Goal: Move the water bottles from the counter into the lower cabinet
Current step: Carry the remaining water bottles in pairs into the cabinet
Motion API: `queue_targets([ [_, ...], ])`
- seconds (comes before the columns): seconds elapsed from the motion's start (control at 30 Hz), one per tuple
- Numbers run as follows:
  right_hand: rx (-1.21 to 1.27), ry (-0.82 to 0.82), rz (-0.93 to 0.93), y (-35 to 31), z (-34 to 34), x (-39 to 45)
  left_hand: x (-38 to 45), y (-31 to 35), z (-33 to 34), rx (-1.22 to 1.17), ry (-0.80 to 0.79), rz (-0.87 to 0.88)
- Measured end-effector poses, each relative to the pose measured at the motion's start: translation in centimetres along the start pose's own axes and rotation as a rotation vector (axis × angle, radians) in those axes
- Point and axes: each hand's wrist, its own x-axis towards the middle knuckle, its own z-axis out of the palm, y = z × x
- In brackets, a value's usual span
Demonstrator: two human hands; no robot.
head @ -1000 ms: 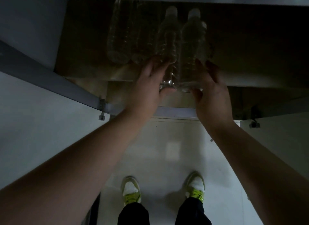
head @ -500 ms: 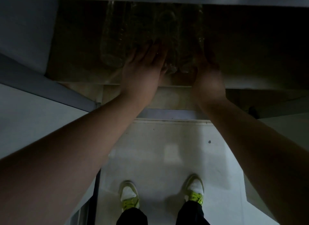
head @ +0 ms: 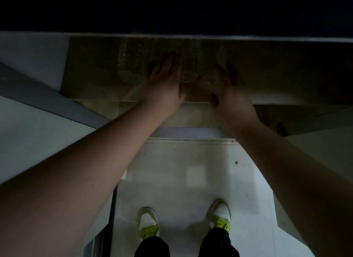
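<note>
Several clear plastic water bottles lie side by side on the dark shelf of the lower cabinet (head: 91,73), bases towards me. One bottle (head: 127,73) lies apart at the left. Two more bottles (head: 189,75) sit between my hands. My left hand (head: 164,84) rests with straight fingers against their left side. On their right side my right hand (head: 228,88) presses with its fingers along the outer bottle (head: 209,78) and its thumb below the base. The bottle caps are hidden in the dark.
The counter edge (head: 267,39) runs across above the cabinet opening. An open cabinet door (head: 44,98) stands at the left and another (head: 321,142) at the right. My shoes (head: 148,224) stand on the pale floor below.
Both hands have pushed the two bottles deeper into the cabinet. Their caps have gone out of sight in the dark, and my view has shifted back.
</note>
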Motion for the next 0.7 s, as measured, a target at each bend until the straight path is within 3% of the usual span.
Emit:
queue_targets([
  [0.1, 0.074, -0.035, 0.027, -0.8, -1.7, -3.8, -3.4, 0.7, -2.7, -0.045, -0.061, 0.006],
  [0.27, -0.014, -0.253, 0.075, -2.5, -5.9, -11.9, -11.0, 1.8, -7.8, -0.125, -0.194, 0.03],
  [0.43, -0.115, -0.468, 0.089, -6.0, -13.0, -21.4, -19.9, 5.4, -16.1, -0.06, -0.359, 0.109],
  [0.7, -0.1, -0.324, 0.158, -12.8, -24.6, -35.1, -29.7, 10.1, -29.0, -0.028, -0.387, 0.372],
])
